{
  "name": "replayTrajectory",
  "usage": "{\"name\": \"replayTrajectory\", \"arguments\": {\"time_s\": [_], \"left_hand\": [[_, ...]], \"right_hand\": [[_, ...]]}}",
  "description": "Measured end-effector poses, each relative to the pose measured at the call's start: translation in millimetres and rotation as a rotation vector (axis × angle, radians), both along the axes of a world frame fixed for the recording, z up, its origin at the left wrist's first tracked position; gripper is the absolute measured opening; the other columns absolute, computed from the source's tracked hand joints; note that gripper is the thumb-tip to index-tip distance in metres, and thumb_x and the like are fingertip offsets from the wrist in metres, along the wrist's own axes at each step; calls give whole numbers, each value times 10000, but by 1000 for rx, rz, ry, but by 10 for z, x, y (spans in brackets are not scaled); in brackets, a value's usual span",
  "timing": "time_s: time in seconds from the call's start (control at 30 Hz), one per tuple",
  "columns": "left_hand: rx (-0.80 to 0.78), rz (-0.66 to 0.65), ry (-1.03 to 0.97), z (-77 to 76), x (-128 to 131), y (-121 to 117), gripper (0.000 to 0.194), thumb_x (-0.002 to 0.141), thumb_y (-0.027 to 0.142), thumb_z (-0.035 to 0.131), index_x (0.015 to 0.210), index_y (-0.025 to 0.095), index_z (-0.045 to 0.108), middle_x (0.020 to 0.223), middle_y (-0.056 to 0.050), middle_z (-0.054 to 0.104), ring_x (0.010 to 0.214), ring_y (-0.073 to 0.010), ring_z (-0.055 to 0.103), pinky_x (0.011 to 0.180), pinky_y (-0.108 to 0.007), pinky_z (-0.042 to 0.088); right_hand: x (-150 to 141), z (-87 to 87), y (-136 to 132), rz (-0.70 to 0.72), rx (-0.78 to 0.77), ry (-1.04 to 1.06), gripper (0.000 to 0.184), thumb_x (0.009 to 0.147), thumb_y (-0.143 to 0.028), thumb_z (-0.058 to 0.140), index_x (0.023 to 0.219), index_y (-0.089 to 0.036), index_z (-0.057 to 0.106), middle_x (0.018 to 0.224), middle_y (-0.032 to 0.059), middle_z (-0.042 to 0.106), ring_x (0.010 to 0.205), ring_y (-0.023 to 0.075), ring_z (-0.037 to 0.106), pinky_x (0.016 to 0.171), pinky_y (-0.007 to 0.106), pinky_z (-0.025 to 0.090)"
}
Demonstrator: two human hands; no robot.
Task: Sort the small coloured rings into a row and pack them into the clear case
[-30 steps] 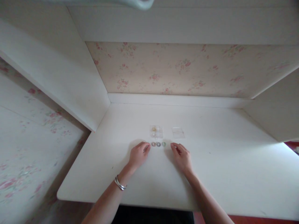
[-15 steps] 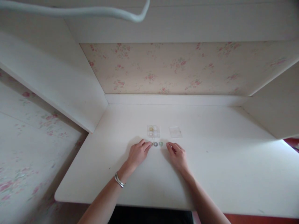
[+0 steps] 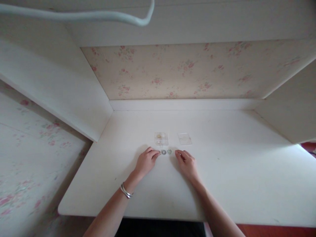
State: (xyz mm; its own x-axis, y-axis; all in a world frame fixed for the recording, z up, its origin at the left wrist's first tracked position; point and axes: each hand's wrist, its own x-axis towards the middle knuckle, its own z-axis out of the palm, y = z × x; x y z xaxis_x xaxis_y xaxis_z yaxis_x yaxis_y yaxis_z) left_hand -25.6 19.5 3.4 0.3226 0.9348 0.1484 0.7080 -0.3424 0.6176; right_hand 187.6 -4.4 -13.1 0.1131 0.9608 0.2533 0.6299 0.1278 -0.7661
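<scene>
On the white desk, my left hand (image 3: 146,161) has thumb and forefinger pinched on a small gold-coloured ring (image 3: 160,152), mostly covered by the fingertips. Just right of it lie a grey ring (image 3: 164,152) and a pale green ring-like piece (image 3: 169,151). My right hand (image 3: 185,162) rests to the right of the green piece, apart from it. Its thumb and forefinger are closed together, and I cannot see whether anything is between them. Behind the rings is a clear divided plastic box (image 3: 165,140) with a yellowish small piece (image 3: 159,136) and a ring-shaped piece in its left compartments.
A clear flat plastic lid (image 3: 185,139) lies right of the box. The white desk (image 3: 237,184) has a raised back edge and side panels. Overhead runs a pale curved rod (image 3: 98,15). A silver bracelet (image 3: 126,191) circles my left wrist.
The view has shifted very slightly. Both hands and the small pieces keep their places on the desk.
</scene>
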Motion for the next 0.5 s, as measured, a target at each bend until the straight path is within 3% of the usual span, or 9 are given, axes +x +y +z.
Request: {"name": "replayTrajectory", "arguments": {"time_s": [0.33,0.5], "left_hand": [[-42,31,-170,54,-8,153,231,884,346,507,920,205,687,842,-31,638,723,-128,569,710,-235,458],[39,56,-176,85,42,366,200,875,287,517,940,197,682,861,-29,646,726,-127,568,726,-239,452]], "right_hand": [[11,-6,10,19,-11,-13,355,912,-419,402,912,-200,681,735,26,612,609,125,548,599,236,402],[10,-11,26,18,-21,-22,354,912,-421,401,914,-205,682,737,22,619,603,123,555,596,229,402]]}}
